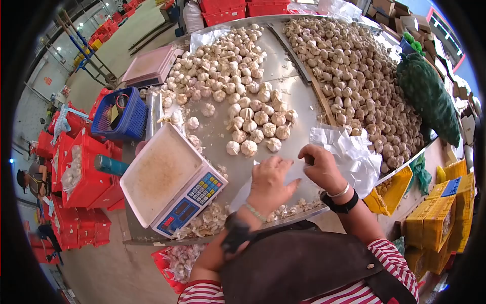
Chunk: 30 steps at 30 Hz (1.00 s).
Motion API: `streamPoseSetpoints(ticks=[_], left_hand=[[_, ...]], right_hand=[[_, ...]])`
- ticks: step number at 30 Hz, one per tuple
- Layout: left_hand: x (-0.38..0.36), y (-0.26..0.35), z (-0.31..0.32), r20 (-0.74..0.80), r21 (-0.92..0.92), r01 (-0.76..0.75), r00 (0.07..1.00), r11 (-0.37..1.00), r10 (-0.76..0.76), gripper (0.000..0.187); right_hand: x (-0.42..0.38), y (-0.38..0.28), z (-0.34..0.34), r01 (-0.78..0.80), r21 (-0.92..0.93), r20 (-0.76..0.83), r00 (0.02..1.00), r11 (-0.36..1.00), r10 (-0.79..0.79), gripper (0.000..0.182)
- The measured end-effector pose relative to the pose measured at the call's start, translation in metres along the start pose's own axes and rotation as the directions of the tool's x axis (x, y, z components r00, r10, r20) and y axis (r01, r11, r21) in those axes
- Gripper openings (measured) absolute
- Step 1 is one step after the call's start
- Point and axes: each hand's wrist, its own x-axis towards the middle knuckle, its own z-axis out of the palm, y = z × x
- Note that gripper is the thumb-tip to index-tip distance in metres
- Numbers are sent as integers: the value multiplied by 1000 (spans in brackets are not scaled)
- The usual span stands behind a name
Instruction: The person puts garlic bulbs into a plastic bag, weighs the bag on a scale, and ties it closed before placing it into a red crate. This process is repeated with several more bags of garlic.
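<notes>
My left hand is over the near edge of the metal table, fingers apart and thumb stretched to the right. Beside it, my right hand has its fingers curled in a pinch. A thin translucent plastic bag shows between the two hands, right at the right hand's fingertips, and part of it is hidden under the left hand. Just beyond the hands lies a loose group of garlic bulbs. White plastic bags are spread on the table to the right of my right hand.
At left stands a digital scale, with a blue basket behind it. A large garlic pile fills the right side behind a wooden strip. Garlic skins litter the near edge. Red crates and yellow crates flank the table.
</notes>
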Motion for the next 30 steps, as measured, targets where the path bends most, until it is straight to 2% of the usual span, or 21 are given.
streamPoseSetpoints(ticks=[2, 3, 5, 6, 7, 8, 9, 11, 12, 13, 15, 16, 18, 19, 20, 21, 22, 23, 25, 28, 30], left_hand=[[1, -23, 34, 158, 273, 78, 980, 959, -124, 21], [0, -31, 42, 154, 281, 72, 981, 957, -119, 21], [-10, -47, 49, -26, 40, 183, 983, 982, -183, 14], [-17, -57, 51, -30, 46, 186, 982, 981, -185, 14], [-22, -68, 50, 6, -72, 292, 956, 954, -293, 15], [-28, -78, 47, 53, -184, 394, 919, 900, -392, 16], [-33, -84, 43, 43, -176, 396, 918, 901, -395, 16], [-44, -95, 38, 315, -457, 758, 626, 464, -713, 11], [-54, -105, 41, 306, -458, 760, 621, 460, -722, 11], [-65, -119, 48, 282, -465, 787, 567, 406, -774, 14], [-72, -138, 57, 258, -472, 813, 498, 341, -828, 19], [-72, -146, 61, 205, -328, 860, 469, 391, -859, 21], [-59, -154, 67, 54, 56, 884, 461, 464, -886, 31], [-48, -162, 71, 53, 55, 889, 451, 454, -891, 31], [-36, -173, 75, -31, 180, 893, 424, 412, -905, 32], [-22, -183, 79, -117, 298, 886, 402, 354, -908, 33], [0, -186, 79, -219, 251, 913, 377, 321, -900, 31], [14, -201, 79, -222, 251, 917, 365, 309, -904, 31], [44, -233, 74, -132, 171, 869, 488, 465, -863, 29], [94, -268, 69, -136, 130, 889, 454, 439, -880, 31], [119, -287, 67, -214, 136, 872, 489, 470, -846, 28]], right_hand=[[10, 4, -9, 44, -32, -11, 999, 999, -44, 29], [15, 7, -13, 70, -66, -14, 997, 995, -72, 29], [23, 25, -25, 87, -123, 7, 996, 989, -87, 24], [29, 46, -27, 172, -244, 46, 985, 954, -165, 20], [36, 64, -31, 258, -357, 94, 966, 898, -240, 17], [43, 79, -37, 280, -352, 160, 958, 893, -238, 10], [50, 92, -41, 291, -345, 162, 955, 892, -249, 10], [59, 121, -44, 73, -155, 376, 927, 985, -9, 9], [64, 144, -41, -177, 130, 489, 867, 976, 92, 12], [72, 161, -36, -174, 132, 499, 862, 976, 86, 12], [89, 173, -29, -460, 171, 654, 714, 871, 249, 14], [101, 165, -28, -533, -9, 634, 651, 846, 417, 19], [125, 174, -10, -498, -125, 585, 662, 858, 469, 22], [139, 185, 2, -461, -234, 519, 685, 856, 511, 25], [152, 214, 19, -350, -191, 460, 793, 917, 399, 33], [169, 222, 23, -348, -192, 469, 789, 918, 397, 33], [192, 228, 26, -301, -221, 440, 818, 928, 370, 30], [216, 233, 29, -253, -250, 412, 846, 935, 339, 27], [263, 237, 32, -254, -206, 367, 875, 945, 315, 20], [323, 228, 37, -249, -202, 281, 912, 947, 299, 18], [348, 227, 42, -123, -148, 175, 973, 981, 148, 15]])
